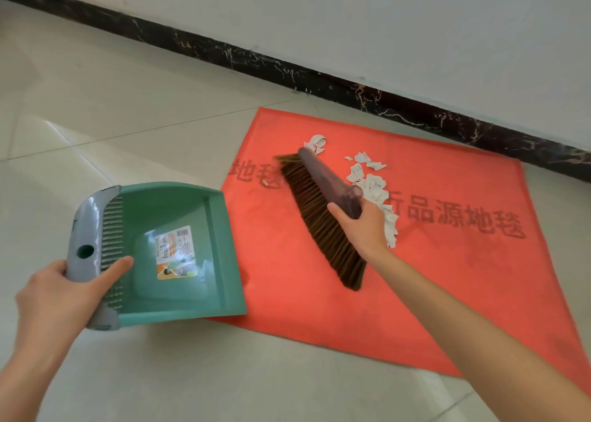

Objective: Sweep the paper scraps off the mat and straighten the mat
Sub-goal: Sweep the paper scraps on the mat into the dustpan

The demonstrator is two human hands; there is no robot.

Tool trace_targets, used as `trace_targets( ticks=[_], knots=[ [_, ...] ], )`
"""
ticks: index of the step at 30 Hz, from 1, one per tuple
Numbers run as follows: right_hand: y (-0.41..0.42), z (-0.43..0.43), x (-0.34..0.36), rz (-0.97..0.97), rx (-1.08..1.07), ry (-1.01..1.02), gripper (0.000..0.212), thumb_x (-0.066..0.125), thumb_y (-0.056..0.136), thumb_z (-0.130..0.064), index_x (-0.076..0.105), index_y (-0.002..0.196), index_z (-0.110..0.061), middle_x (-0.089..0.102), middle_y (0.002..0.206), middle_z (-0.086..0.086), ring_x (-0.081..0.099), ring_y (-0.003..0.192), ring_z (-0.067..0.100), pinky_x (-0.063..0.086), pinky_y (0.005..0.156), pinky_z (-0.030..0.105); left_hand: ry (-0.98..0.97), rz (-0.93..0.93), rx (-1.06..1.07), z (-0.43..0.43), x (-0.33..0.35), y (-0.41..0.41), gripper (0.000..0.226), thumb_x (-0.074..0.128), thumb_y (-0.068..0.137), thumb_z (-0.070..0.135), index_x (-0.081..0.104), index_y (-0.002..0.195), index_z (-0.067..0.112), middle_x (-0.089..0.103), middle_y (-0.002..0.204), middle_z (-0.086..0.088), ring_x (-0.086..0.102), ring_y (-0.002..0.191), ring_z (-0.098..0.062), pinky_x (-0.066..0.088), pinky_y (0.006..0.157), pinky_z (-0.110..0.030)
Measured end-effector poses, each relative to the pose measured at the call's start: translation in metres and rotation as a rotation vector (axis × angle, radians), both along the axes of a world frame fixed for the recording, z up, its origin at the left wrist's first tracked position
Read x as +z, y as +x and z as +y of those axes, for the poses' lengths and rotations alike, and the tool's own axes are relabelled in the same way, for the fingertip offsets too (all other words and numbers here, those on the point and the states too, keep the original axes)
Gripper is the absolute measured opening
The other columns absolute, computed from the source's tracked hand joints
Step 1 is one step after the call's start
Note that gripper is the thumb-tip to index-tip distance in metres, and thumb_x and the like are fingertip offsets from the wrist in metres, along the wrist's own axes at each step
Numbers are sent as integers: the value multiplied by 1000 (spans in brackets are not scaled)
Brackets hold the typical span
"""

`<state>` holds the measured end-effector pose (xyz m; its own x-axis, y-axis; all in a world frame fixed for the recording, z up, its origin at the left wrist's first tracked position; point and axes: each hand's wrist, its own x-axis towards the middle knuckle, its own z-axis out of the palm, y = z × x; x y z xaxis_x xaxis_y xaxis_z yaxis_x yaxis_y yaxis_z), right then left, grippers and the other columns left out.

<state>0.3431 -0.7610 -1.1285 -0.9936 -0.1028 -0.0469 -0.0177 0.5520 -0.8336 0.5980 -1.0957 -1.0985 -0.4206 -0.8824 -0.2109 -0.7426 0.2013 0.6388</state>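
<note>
A red mat [447, 281] with dark characters lies skewed on the tiled floor, near the wall. White paper scraps [372, 185] are strewn across its middle, just right of the broom head. My right hand [361, 226] grips the brown-bristled broom head [319, 217], which rests on the mat with bristles pointing left. One tiny scrap [264, 183] lies left of the bristles. My left hand [60, 293] holds the green dustpan [179, 252] by its grey rear edge, the pan's open lip overlapping the mat's left edge.
Pale glossy floor tiles [128, 133] spread to the left and front. A black marble skirting board [319, 76] runs diagonally under the white wall behind the mat.
</note>
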Motion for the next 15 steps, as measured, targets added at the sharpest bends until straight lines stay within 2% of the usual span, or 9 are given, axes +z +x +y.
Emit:
trace_targets(
  ticks=[1, 3, 5, 7, 8, 9, 10, 12, 15],
  knots=[
    [-5, 6, -2, -13, -62, -15, 35, 74, 82, -38, 51, 69, -16, 46, 60, -8, 41, 53, 10, 31, 50, 21, 8, -6, -2, -1, 1, 1, 78, 67, 31, 89, 53, 74, 26, 63, 76, 5, 67, 76, -36, 57, 71, -57],
    [-13, 15, 1, -58, -186, -66, 37, 75, 78, -43, 63, 77, -9, 62, 68, 2, 55, 61, 17, 42, 56, 33, 27, -8, -12, 2, 3, 0, 78, 68, 31, 88, 53, 75, 26, 63, 77, 5, 66, 76, -36, 57, 71, -57],
    [-30, 21, 17, -71, -265, -124, 39, 75, 76, -45, 68, 81, -7, 68, 76, 6, 59, 67, 14, 50, 64, 37, 32, -6, -21, 11, 15, -4, 72, 71, 35, 83, 54, 74, 25, 65, 76, 3, 66, 74, -34, 58, 71, -55],
    [-57, 17, 43, -14, -237, -185, 34, 75, 76, -43, 67, 81, -10, 69, 79, 5, 64, 71, 12, 52, 66, 32, 11, 10, -36, 19, 22, -11, 56, 78, 50, 70, 56, 71, 23, 67, 76, -3, 65, 72, -33, 57, 72, -54],
    [-74, 11, 59, 47, -195, -191, 31, 73, 79, -42, 66, 88, -13, 68, 84, 2, 65, 74, 11, 51, 64, 23, 4, 23, -51, 22, 25, -14, 49, 81, 56, 63, 56, 70, 23, 68, 77, -6, 65, 72, -33, 57, 72, -53],
    [-90, 1, 77, 117, -146, -138, 34, 70, 82, -41, 63, 99, -13, 66, 90, -1, 64, 79, 10, 47, 63, 14, 1, 25, -57, 25, 28, -17, 46, 82, 60, 59, 57, 70, 22, 68, 78, -8, 64, 72, -33, 57, 72, -53],
    [-107, -10, 93, 210, -91, -46, 39, 66, 86, -42, 59, 112, -13, 63, 97, -3, 62, 85, 11, 44, 66, 12, 4, 32, -56, 25, 27, -18, 46, 82, 59, 58, 58, 71, 21, 68, 77, -7, 64, 71, -32, 57, 71, -53],
    [-147, -29, 108, 343, 27, 213, 45, 61, 89, -42, 50, 127, -18, 61, 107, -1, 58, 96, 19, 44, 78, 25, 28, 32, -46, 25, 25, -19, 52, 81, 53, 63, 59, 72, 20, 68, 76, -4, 65, 71, -32, 57, 69, -52],
    [-200, -52, 94, 344, 152, 535, 37, 64, 87, -27, 58, 123, -21, 64, 119, 9, 54, 116, 34, 38, 99, 45, 105, -1, 0, 20, 22, -16, 68, 74, 38, 78, 61, 76, 24, 69, 78, -1, 67, 74, -33, 57, 73, -54]
  ],
)
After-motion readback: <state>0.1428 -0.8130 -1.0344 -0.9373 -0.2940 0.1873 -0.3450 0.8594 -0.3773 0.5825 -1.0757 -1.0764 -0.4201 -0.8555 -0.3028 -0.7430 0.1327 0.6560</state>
